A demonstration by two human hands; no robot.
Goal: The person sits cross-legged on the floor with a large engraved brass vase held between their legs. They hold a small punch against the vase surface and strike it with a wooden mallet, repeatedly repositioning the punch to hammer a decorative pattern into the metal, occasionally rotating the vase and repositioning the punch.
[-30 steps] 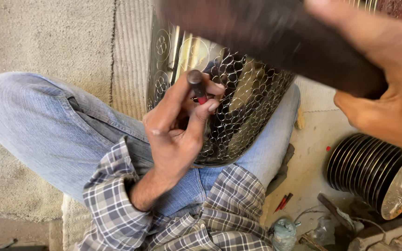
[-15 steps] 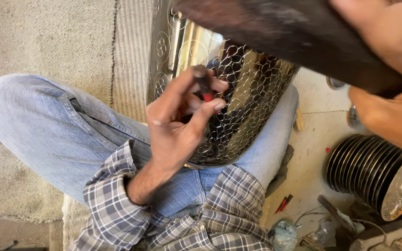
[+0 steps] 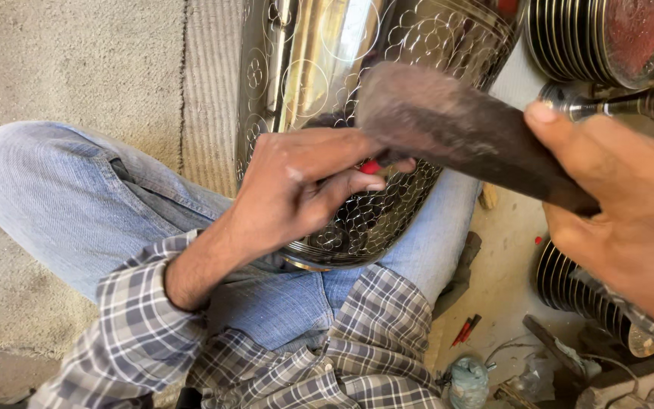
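Head view, looking down into the lap of a person sitting cross-legged on the floor. A big shiny metal vessel (image 3: 342, 113), its surface covered in punched circles and scale shapes, lies tilted across the jeans-clad legs (image 3: 85, 212), probably so the thighs steady it and the worked patch faces up. The left hand (image 3: 297, 189) rests on the vessel's side, its grip closed tight around a small punch with a red band (image 3: 371, 167), thumb and fingers pinching it so the tip meets the metal; I'd guess the heel of the hand braces there to stop the tool skidding. The right hand (image 3: 630, 220) is wrapped firmly around a dark, worn wooden mallet (image 3: 456, 129), whose blunt end sits right above the punch, touching or nearly so; I cannot tell which. A plaid shirt sleeve (image 3: 138, 326) covers the left forearm. Stacks of metal plates (image 3: 599, 38) stand nearby on the right, and red pens (image 3: 465, 330) lie on the floor (image 3: 62, 60) near the knee.
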